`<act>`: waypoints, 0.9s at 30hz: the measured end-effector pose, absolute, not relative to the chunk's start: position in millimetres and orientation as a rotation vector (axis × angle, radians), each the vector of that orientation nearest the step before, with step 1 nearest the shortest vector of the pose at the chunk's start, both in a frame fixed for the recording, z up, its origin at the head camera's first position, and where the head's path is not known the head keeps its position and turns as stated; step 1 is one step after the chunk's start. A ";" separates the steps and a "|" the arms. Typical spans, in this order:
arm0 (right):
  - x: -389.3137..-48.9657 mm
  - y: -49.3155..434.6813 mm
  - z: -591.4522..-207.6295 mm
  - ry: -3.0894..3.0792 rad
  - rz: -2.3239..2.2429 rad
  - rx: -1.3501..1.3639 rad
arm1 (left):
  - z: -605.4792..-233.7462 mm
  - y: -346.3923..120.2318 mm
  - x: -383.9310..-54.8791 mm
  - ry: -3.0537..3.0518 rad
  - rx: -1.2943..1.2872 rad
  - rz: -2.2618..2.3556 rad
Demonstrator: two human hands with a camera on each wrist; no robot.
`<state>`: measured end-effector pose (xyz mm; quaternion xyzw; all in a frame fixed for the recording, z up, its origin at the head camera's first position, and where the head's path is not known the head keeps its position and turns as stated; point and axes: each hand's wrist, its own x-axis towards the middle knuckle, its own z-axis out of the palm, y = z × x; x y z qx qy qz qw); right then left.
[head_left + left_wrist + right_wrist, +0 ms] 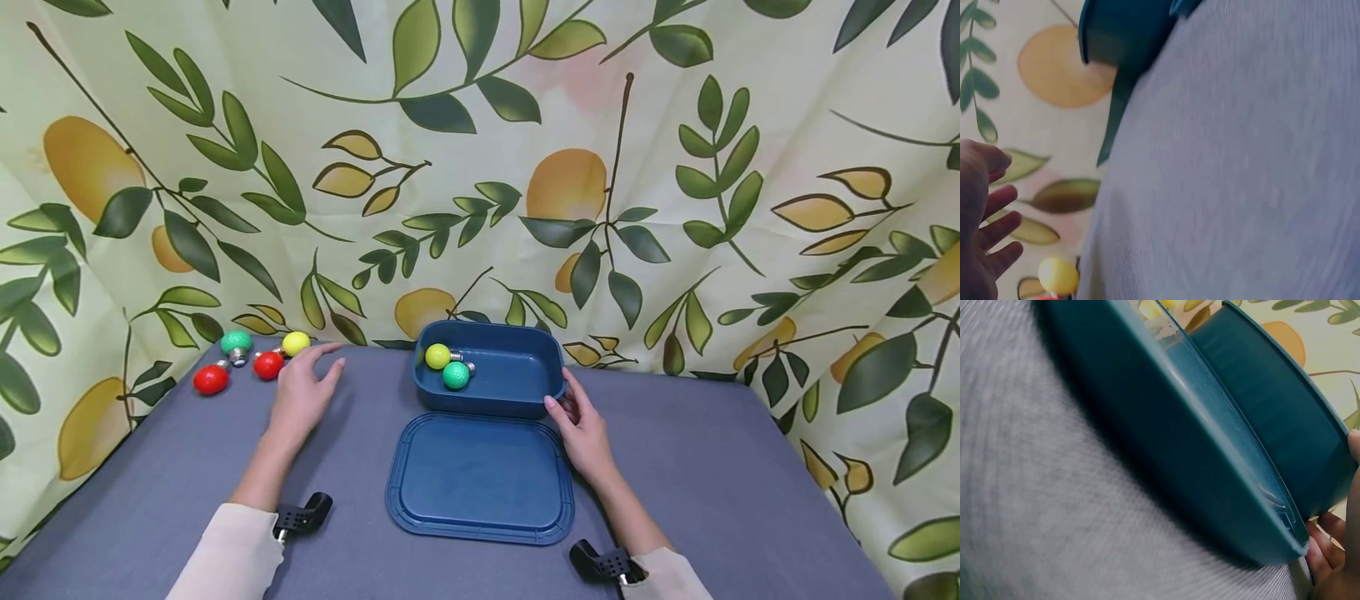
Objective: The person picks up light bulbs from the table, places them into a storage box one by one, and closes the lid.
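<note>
In the head view a dark blue box (517,410) holds a yellow light bulb (438,357) and a green light bulb (456,375) at its left end. My right hand (583,429) grips the box's right front corner, thumb toward the front and fingers round the end wall. My left hand (303,392) hovers with loosely spread fingers, nothing in it, beside a group of bulbs. That group has two red bulbs (211,380), a green bulb (236,342) and a yellow bulb (296,342). The yellow one also shows below the left fingers in the left wrist view.
A flat blue lid (480,479) lies on the grey table (345,533) directly in front of the box. Behind the table hangs a leaf-and-fruit patterned cloth (480,167), close to the box's back. Each wrist wears a black camera mount (303,515).
</note>
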<state>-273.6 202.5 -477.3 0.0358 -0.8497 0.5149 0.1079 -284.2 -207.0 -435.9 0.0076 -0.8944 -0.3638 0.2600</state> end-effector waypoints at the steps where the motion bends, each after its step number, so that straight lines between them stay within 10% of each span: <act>1: -273.5 202.6 -477.1 -2.505 1.509 0.105 | -437.5 -210.5 -284.7 -2.408 0.035 -0.977; 27: -273.9 202.4 -479.7 -2.491 1.509 0.089 | -461.1 -257.1 -289.6 -2.417 0.313 -0.988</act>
